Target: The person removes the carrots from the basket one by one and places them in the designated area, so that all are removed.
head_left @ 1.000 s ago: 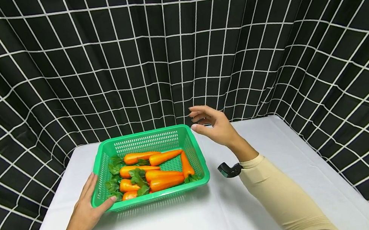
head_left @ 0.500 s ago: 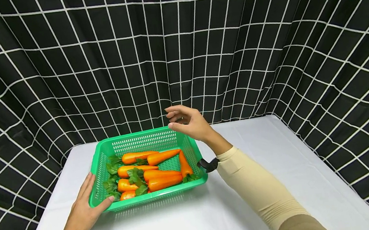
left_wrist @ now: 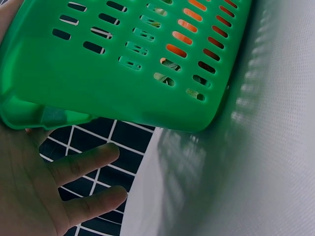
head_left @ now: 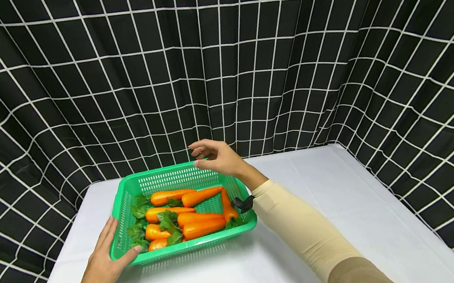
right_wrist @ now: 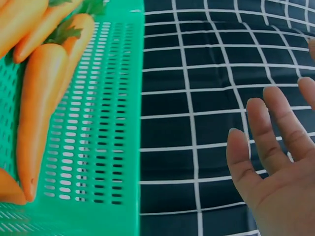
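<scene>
A green plastic basket (head_left: 192,245) with slotted walls holds several orange carrots (head_left: 203,228) with green leaves, seen in the head view. At its near left corner is my left hand (head_left: 105,263), thumb on the front rim and fingers along the left side. In the left wrist view two of that hand's fingers (left_wrist: 96,205) stretch out straight below the basket wall (left_wrist: 98,93). My right hand (head_left: 221,159) hovers over the far right part of the basket, loosely bent and holding nothing. Its fingers are spread apart in the right wrist view, away from the basket's rim.
A white cloth covers the table (head_left: 307,183). Black curtains with a white grid (head_left: 220,81) hang behind and on both sides. The basket's far rim lies close to the back curtain. A black wrist camera (head_left: 243,204) on the right wrist overlaps the basket's right side.
My right hand has moved left, from beside the basket's far right corner to above its far rim. My left hand stays at the near left corner, and the carrots lie as before.
</scene>
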Demonstrator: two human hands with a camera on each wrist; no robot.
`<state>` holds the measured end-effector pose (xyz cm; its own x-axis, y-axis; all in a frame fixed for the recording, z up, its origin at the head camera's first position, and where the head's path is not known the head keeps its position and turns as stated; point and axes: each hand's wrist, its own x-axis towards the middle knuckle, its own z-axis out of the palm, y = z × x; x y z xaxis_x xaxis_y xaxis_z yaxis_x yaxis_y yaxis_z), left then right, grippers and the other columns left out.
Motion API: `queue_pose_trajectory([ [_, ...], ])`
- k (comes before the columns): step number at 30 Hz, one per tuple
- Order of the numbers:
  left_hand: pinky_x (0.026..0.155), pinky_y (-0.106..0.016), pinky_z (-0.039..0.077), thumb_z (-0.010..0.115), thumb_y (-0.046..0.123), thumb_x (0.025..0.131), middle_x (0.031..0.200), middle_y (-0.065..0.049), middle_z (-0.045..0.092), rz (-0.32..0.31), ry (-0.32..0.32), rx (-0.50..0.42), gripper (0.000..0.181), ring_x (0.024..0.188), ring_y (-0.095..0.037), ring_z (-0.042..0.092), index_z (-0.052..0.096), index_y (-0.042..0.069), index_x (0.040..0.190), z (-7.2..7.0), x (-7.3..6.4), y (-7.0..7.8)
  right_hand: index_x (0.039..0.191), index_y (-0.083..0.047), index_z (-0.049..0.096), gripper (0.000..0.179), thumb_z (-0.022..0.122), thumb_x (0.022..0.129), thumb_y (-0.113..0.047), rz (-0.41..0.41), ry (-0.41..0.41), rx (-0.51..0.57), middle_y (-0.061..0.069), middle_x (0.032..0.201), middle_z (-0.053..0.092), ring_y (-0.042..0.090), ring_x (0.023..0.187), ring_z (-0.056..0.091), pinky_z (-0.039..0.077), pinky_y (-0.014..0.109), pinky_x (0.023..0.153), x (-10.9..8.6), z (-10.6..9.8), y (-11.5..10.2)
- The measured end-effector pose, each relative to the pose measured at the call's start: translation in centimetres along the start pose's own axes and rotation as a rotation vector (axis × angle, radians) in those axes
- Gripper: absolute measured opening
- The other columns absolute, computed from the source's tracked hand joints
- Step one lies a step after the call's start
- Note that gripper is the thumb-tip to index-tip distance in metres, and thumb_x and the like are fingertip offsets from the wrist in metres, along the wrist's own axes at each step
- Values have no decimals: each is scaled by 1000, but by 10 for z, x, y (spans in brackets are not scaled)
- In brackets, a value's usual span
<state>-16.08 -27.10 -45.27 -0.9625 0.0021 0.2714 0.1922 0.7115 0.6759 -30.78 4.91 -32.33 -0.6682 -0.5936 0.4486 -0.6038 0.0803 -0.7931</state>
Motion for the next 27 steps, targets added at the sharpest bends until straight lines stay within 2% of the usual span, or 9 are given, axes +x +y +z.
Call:
queue_pose_trajectory([
  [6,88,-64,14,66,39,73,143,8,4,-2,1,12,87,128,-29,8,14,19,140,-1,-2,-1,115,-4,53,37,62,79,-8,15,-48,-32,12,100,56,27,88,52,45,29,73,7,8,10],
  [15,88,-64,13,67,36,73,144,6,4,0,9,17,88,127,-31,8,14,17,140,-1,0,0,113,-7,55,35,62,79,-11,84,-136,-84,8,100,58,25,87,52,45,29,70,14,22,28],
  [27,88,-63,15,67,36,73,144,5,5,2,3,5,87,127,-29,9,14,17,140,1,0,1,110,-10,57,32,64,78,-12,194,-218,-97,6,100,58,22,90,52,46,27,71,13,35,56],
])
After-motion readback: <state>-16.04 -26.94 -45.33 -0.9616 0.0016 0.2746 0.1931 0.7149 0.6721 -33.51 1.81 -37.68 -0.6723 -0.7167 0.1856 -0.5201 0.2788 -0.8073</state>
